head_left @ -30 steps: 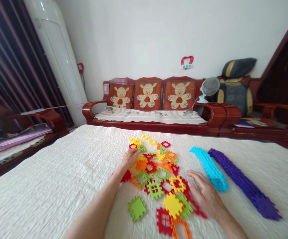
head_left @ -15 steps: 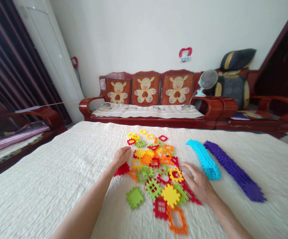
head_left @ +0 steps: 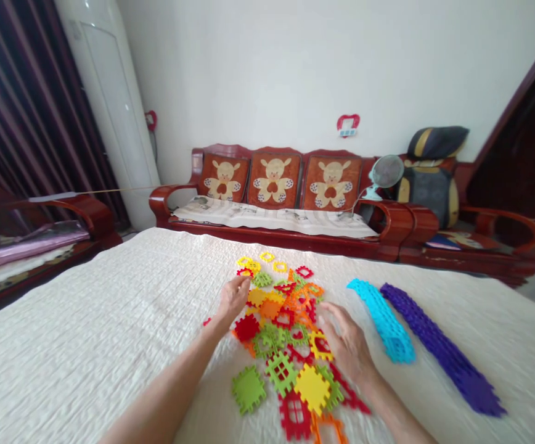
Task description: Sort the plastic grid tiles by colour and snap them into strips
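Interlocking plastic tiles in several colours lie in a loose pile on the white quilted cover. My left hand [head_left: 235, 300] is at the pile's left edge, fingers curved inward beside a solid red tile [head_left: 248, 328]; its fingertips are partly hidden. On the opposite edge, my right hand [head_left: 349, 342] is open, thumb and fingers apart, near a yellow frame tile [head_left: 320, 346] and a long red piece [head_left: 351, 393]. Closer to me are a solid green tile [head_left: 249, 390], a green window tile [head_left: 281, 372], a solid yellow tile [head_left: 312, 388] and a red window tile [head_left: 294, 415].
To the right lie a light-blue stack of linked tiles [head_left: 383, 320] and a longer purple stack [head_left: 438, 345]. Beyond the table stands a wooden sofa [head_left: 267, 236] with bear cushions [head_left: 274, 180]. A small fan [head_left: 386, 172] sits by its right arm.
My left hand has moved right, and the solid red tile has shifted right against the pile. My right hand has come in leftward. The pile is narrower; the view has tilted up.
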Available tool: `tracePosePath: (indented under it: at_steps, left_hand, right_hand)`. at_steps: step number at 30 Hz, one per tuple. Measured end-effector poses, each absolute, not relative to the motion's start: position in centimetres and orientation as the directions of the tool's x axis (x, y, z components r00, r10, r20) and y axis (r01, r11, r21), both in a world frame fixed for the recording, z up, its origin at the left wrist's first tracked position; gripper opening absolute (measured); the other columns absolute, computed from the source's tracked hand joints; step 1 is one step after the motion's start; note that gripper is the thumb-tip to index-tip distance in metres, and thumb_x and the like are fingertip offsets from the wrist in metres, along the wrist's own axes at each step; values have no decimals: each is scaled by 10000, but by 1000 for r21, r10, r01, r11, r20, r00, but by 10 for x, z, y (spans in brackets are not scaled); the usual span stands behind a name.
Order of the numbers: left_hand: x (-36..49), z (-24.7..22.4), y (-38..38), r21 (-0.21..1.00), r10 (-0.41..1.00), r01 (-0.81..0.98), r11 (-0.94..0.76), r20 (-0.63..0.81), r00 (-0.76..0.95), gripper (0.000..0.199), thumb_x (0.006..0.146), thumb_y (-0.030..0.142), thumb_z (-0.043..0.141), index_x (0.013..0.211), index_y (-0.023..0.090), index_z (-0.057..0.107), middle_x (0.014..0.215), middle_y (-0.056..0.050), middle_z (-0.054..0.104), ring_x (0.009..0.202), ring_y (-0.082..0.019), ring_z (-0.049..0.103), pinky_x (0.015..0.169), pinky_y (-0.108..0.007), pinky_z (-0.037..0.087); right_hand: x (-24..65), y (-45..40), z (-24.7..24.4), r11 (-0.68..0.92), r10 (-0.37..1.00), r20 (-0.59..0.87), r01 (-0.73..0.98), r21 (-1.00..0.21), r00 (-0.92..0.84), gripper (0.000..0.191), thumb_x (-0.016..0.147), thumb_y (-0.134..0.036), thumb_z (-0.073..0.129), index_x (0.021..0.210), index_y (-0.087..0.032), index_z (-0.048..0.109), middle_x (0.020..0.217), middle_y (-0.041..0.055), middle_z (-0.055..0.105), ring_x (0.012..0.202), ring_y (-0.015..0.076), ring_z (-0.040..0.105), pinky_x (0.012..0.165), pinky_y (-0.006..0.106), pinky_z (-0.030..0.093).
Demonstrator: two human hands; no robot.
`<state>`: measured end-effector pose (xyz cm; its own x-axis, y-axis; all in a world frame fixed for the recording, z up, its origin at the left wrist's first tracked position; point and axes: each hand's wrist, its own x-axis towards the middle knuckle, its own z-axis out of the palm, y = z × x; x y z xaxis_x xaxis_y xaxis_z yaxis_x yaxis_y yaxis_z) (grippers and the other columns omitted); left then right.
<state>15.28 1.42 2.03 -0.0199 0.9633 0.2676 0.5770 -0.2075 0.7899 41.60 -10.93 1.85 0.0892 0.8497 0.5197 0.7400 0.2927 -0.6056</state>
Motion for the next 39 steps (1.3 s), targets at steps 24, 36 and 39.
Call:
tracePosePath:
  at_steps: [24, 36, 39]
  left_hand:
    - [157, 17, 87, 528, 935, 789, -313, 316, 159, 385, 779, 300, 630, 1148, 194, 659, 1261, -82, 616, 1176, -217, 557, 1041, -289, 394]
    - [151, 13, 61, 553, 947, 778, -297, 277, 165, 280, 778, 214, 540, 961, 221, 752, 1034, -19, 722, 971, -173, 635, 916, -255, 459]
    - [147, 12, 59, 573, 949, 765, -293, 272, 160, 265, 772, 210, 549, 940, 224, 754, 1032, -13, 721, 970, -164, 632, 916, -246, 457]
  right_hand:
    - [440, -30, -3, 249, 856, 511, 797, -550, 85, 365, 821, -381, 446, 1050, -169, 637, 1069, 115, 674, 1007, 239, 629, 931, 399, 477]
    - [422, -34, 6, 200, 942, 331, 692, -694, 60, 436, 865, -385, 380, 1210, -203, 573, 1245, 87, 626, 1161, 233, 575, 1012, 393, 428]
    - [420, -37, 10, 133, 965, 244, 627, -767, 93, 479, 875, -412, 364, 1270, -201, 532, 1259, 88, 619, 1151, 237, 581, 1008, 394, 428]
